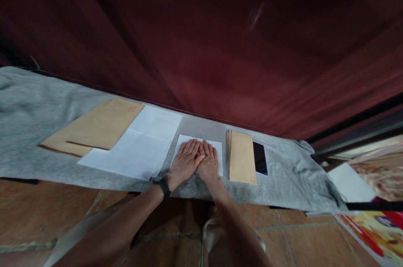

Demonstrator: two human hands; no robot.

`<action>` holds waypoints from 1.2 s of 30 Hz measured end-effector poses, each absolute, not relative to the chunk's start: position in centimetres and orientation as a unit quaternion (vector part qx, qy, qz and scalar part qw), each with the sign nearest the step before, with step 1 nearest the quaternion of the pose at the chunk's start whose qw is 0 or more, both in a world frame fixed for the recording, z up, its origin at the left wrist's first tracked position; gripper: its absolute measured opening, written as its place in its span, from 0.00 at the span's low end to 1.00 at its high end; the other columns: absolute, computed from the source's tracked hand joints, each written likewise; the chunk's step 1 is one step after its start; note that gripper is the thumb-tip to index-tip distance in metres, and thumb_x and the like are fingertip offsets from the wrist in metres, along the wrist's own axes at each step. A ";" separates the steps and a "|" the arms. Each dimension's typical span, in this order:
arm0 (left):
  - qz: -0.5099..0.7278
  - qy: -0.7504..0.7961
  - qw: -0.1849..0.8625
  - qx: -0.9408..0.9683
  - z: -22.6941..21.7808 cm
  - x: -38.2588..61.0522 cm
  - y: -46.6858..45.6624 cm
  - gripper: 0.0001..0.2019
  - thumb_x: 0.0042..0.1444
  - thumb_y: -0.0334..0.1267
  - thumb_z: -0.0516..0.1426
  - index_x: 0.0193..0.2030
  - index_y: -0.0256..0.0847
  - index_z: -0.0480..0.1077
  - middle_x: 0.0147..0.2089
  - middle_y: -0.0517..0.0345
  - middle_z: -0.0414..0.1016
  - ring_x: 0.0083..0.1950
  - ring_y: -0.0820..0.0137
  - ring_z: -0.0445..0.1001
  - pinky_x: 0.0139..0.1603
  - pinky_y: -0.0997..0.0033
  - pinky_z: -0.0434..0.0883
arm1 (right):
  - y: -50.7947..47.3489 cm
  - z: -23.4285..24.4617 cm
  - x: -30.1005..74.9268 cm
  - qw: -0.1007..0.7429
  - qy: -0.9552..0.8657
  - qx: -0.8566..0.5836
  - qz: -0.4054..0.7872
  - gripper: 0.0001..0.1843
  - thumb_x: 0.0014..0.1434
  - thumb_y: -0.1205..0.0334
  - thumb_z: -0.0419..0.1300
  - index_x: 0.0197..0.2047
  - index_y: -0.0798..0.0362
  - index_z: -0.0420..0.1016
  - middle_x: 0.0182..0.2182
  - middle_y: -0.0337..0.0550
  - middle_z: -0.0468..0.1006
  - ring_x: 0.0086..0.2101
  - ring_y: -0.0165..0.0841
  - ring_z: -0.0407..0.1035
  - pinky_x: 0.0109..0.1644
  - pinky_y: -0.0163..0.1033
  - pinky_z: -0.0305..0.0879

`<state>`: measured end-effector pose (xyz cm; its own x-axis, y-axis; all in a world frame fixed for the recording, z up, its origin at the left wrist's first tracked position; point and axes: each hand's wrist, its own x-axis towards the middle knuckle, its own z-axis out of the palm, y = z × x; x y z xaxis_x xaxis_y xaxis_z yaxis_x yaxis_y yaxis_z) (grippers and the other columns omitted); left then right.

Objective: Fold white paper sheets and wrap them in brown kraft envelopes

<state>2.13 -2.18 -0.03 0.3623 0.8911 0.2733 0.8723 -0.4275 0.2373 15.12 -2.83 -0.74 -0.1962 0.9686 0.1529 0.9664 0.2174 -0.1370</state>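
Observation:
A white sheet of paper [219, 148], seemingly folded, lies on the grey cloth under both palms. My left hand [185, 158] rests flat on it with fingers stretched out and a black band at the wrist. Beside it, my right hand [208, 163] also lies flat on the paper, and the two hands touch, the left thumb crossing over the right hand. Left of them, larger white sheets [147, 143] lie spread out, partly covered by brown envelopes [107, 124]. To the right is a small stack of folded brown envelopes [242, 158].
A dark-screened phone [260, 158] lies partly beneath the right-hand stack. The grey cloth [289, 179] covers a long narrow surface, with a dark red curtain-like sheet [204, 69] behind it. At the lower right are a white panel [351, 183] and a colourful printed package [378, 233] on the tiled floor.

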 end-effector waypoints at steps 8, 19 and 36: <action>0.153 0.557 0.004 0.816 -0.8 1.7 -1.7 0.30 0.71 0.47 0.40 0.72 0.31 0.58 0.75 0.45 0.55 0.78 0.59 0.48 0.77 0.51 0.45 | -2.9 -0.7 15.8 0.118 -0.742 -0.660 -0.012 0.27 0.73 0.61 0.46 0.74 0.49 0.56 0.72 0.47 0.55 0.70 0.43 0.52 0.72 0.54 0.47; 0.173 0.580 0.001 0.796 -0.6 -0.3 -1.1 0.30 0.69 0.43 0.43 0.72 0.26 0.57 0.74 0.38 0.56 0.77 0.56 0.51 0.76 0.51 0.50 | -3.2 -1.3 17.0 0.136 -0.721 -0.679 -0.037 0.27 0.74 0.57 0.47 0.72 0.55 0.59 0.71 0.54 0.59 0.69 0.45 0.55 0.71 0.55 0.52; 0.167 0.498 0.010 0.851 0.1 1.9 -3.4 0.27 0.69 0.38 0.44 0.70 0.28 0.60 0.74 0.40 0.58 0.76 0.58 0.53 0.76 0.53 0.51 | -3.4 -0.5 17.1 0.136 -0.720 -0.680 -0.028 0.28 0.74 0.61 0.46 0.71 0.66 0.58 0.70 0.65 0.57 0.70 0.45 0.51 0.71 0.55 0.54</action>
<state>1.91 -3.43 0.11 0.4490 0.8505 0.2739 0.8435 -0.5046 0.1841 17.13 -3.36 -0.52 -0.0371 0.9716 0.2336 0.9869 0.0724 -0.1445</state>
